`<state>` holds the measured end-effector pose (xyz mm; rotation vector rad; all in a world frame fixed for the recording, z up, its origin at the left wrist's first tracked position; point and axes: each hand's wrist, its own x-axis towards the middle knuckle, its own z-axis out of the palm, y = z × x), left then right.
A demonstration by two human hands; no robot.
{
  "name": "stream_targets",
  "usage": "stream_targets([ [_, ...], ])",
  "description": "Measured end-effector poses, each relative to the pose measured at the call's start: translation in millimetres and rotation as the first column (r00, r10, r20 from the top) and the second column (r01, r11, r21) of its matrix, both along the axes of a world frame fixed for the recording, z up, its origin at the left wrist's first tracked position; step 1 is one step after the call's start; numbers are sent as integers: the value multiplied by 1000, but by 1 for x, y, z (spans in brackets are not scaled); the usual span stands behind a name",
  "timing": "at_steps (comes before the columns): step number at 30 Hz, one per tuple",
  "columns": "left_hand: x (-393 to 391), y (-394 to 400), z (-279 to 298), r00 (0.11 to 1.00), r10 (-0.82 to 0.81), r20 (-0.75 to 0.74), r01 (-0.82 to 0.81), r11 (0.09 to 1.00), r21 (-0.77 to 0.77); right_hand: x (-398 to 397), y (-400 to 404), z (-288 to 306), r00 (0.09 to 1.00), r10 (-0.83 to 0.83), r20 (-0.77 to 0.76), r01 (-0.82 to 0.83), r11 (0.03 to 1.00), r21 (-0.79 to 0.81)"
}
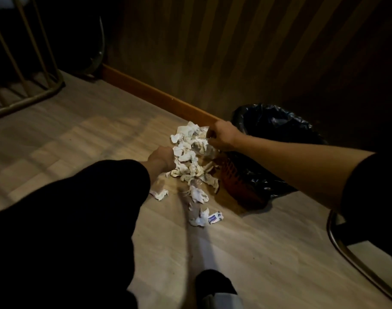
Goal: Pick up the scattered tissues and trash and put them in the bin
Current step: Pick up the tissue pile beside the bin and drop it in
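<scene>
Tissues (191, 152): a heaped white wad pressed between both hands, just at 9 o'clock of the bin.
Left hand (161, 158): closed into the wad's near side.
Right hand (221, 136): fingers clamped on its far top edge.
Strays: loose tissue (160, 194), crumpled pieces (198, 195), and a blue-printed wrapper (215, 218) lie on the floor (79, 141) at 6 o'clock.
Risk: a loose squeeze could shed pieces mid-lift.
Bin (241, 175): black-lined; contents too dark to tell.

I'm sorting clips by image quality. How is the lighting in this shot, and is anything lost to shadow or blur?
Head view: dim, warm light; the crumpled white tissue pile is brightest, the black-lined bin and dark striped wall sink into shadow; the black left sleeve shows no detail; edges are soft, the wide lens bends the orange baseboard.
</scene>
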<state>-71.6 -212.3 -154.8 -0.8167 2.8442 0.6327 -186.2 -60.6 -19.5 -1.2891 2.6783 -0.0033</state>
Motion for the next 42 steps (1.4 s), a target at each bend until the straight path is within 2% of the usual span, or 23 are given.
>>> stream_targets([
  [2, -2, 0, -4, 999, 1, -33, -1, 1000, 7, -7, -11, -23, 1000, -15, -3, 15, 1000, -3],
  [7, -16, 9, -7, 990, -138, -36, 137, 990, -45, -26, -34, -53, 1000, 7, 3, -7, 1000, 21],
  [14, -49, 8, -17, 989, -128, -70, 125, 991, -44, -79, -50, -94, 997, -75, -3, 75, 995, 69],
  [18, -70, -2, -28, 994, -92, -63, 87, 994, -72, -109, -65, -126, 962, -269, 50, 265, 961, 75],
  [22, -78, -10, -52, 996, -82, -36, 79, 993, -84, -117, -87, -166, 860, -470, 196, 468, 882, 60],
  [26, -67, -25, -75, 998, -45, -40, 43, 998, -54, -129, -91, -200, 764, -570, 302, 592, 805, 22],
  [29, -53, -40, -86, 998, 17, -63, -18, 1000, -20, -141, -86, -222, 797, -493, 349, 495, 864, 90],
  [33, -43, -47, -93, 994, 72, -80, -73, 997, -7, -119, -92, -240, 854, -449, 264, 426, 893, 143],
  [35, -42, -44, -92, 995, 76, -72, -76, 997, -5, -104, -95, -240, 908, -331, 258, 302, 942, 146],
  [39, -41, -42, -88, 990, 135, -43, -135, 991, 9, -76, -101, -237, 922, -131, 365, 120, 991, 52],
  [42, -35, -44, -83, 978, 205, -30, -203, 977, 57, -62, -102, -224, 941, -52, 335, 109, 982, -152],
])
